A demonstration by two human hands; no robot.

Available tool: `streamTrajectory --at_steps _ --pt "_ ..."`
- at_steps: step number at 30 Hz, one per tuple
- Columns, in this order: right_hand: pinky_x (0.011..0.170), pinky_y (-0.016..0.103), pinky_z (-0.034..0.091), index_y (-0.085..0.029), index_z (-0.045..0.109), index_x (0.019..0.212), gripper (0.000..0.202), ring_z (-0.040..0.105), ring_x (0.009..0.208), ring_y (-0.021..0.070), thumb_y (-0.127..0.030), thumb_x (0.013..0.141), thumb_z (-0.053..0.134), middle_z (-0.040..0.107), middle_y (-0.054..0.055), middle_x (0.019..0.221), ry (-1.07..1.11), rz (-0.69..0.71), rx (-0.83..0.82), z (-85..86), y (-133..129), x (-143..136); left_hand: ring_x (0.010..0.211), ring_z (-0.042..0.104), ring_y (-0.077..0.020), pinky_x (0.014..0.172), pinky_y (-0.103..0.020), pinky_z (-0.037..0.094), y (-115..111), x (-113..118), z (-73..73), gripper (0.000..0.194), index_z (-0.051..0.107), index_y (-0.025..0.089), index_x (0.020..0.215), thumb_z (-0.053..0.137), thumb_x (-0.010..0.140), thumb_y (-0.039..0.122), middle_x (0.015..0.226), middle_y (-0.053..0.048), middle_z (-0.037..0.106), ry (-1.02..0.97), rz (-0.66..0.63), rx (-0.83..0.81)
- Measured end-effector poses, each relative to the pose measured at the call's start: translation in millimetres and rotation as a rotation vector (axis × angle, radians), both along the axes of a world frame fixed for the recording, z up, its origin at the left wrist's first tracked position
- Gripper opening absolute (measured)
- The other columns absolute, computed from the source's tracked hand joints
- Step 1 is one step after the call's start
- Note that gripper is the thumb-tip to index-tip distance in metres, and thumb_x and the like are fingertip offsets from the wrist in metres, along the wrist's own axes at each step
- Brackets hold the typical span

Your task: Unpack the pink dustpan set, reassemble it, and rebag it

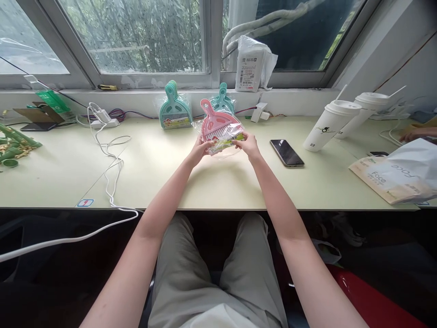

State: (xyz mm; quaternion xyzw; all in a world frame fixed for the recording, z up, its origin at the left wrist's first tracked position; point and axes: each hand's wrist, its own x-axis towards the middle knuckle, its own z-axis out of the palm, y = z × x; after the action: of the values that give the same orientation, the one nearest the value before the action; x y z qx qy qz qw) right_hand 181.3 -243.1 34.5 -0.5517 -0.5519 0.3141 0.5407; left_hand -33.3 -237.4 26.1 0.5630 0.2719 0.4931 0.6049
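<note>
Gripping the pink dustpan set point(220, 126) by its lower corners above the table point(218, 184), the left hand point(200, 150) and right hand point(248, 145) each clamp its wrapper, which looks slippery around light, stiff plastic, suiting a pinch at both edges.

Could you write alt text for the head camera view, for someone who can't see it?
Two bare hands, left and right, hold a pink dustpan-and-brush set in clear wrapping above a pale desk. Similar green sets stand behind it by a window; a phone and lidded white cups are to the right.
</note>
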Motion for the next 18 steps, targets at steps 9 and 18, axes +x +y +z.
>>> streamTrajectory --at_steps 9,18 --pt "0.06 0.023 0.054 -0.018 0.066 0.103 0.034 0.061 0.056 0.0075 -0.025 0.071 0.076 0.07 0.002 0.097 0.206 -0.096 0.049 -8.5 4 -11 0.093 0.072 -0.0263 0.083 -0.048 0.061 7 -2 -6.4 0.088 0.03 0.029 0.148 0.07 0.07 0.025 0.123 -0.008 0.066 -0.023 0.013 0.021" --pt "0.054 0.025 0.05 -0.016 0.066 0.101 0.025 0.06 0.058 0.0104 -0.033 0.083 0.068 0.072 0.007 0.1 0.247 -0.344 0.072 -15.0 1 -13 0.099 0.071 -0.0298 0.086 -0.051 0.06 3 2 -7.4 0.091 0.027 0.029 0.152 0.07 0.072 0.027 0.13 -0.01 0.063 -0.007 -0.04 0.048"
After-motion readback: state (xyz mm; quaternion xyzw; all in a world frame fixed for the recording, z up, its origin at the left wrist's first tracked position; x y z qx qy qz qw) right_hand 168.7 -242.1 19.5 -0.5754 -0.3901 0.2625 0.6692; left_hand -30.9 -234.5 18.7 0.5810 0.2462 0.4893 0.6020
